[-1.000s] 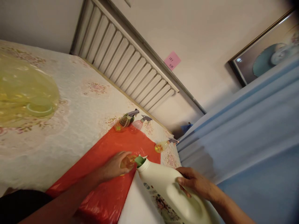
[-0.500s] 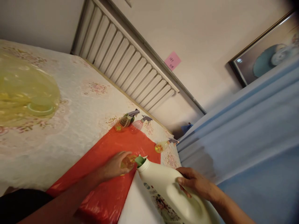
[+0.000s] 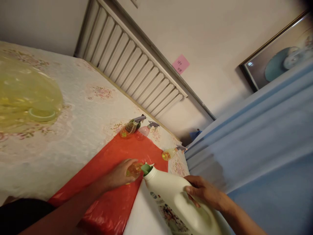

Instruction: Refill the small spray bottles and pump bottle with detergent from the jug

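Note:
My right hand (image 3: pixel 205 194) grips the handle of a large white jug (image 3: pixel 171 195) with a green spout. The jug is tilted so that the spout sits over a small clear bottle of yellow liquid (image 3: pixel 134 169). My left hand (image 3: pixel 119 175) is wrapped around that small bottle, which stands on a red plastic sheet (image 3: pixel 114 182). Three small spray bottles with grey triggers lie further back: a yellow-green one (image 3: pixel 129 127), a pink one (image 3: pixel 144 130) and a yellow one (image 3: pixel 171 152).
A floral tablecloth (image 3: pixel 80 107) covers the table. A yellow translucent basin (image 3: pixel 24 94) sits at the far left. Behind the table is a white ribbed radiator (image 3: pixel 132 65) and a wall with a pink note (image 3: pixel 180 63). Blue fabric (image 3: pixel 256 137) fills the right.

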{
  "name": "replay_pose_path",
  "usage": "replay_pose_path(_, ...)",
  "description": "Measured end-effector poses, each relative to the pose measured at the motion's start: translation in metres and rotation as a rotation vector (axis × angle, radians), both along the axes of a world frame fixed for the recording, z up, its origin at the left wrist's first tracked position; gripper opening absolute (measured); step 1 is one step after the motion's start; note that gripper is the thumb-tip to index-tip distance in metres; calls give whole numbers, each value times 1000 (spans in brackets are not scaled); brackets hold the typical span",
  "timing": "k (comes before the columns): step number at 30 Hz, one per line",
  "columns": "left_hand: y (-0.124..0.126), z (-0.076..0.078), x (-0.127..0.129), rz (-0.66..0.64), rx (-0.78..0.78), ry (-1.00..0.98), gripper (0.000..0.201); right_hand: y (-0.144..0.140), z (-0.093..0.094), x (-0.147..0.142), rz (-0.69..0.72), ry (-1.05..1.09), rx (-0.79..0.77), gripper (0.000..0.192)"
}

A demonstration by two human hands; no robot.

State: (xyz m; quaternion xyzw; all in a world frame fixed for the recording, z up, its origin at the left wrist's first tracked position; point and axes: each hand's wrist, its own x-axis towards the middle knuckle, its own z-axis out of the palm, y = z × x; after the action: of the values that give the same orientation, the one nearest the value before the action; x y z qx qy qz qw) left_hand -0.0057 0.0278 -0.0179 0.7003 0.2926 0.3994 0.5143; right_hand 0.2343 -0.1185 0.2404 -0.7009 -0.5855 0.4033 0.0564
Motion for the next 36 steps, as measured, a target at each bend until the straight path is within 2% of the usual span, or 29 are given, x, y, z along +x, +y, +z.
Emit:
replay_pose_path(10, -3, 10, -2, 2, -10, 54, 62, 0, 1, -1, 2, 4, -3, 56)
replay_pose_path(17, -3, 7, -2, -4, -8, 65, 62, -3, -4, 1, -17, 38, 5, 56)
replay_pose_path(22, -2, 1, 0, -17, 6, 119, 84, -8, -17, 3, -60, 123, 25, 53)
replay_pose_path(24, -2, -2, 1, -7, 0, 146, 86, -11, -23, 5, -82, 156, 27, 51)
replay_pose_path(31, -1, -9, 3, 27, 21, 195, 80, -19, -45, 10, -208, 249, 32, 53)
replay_pose_path(34, -2, -6, 2, 37, 25, 179, 70, -20, -46, 10, -254, 284, 77, 52)
replay_pose_path(36, -3, -4, 2, 51, 25, 171, 70, -19, -44, 10, -277, 291, 116, 51)
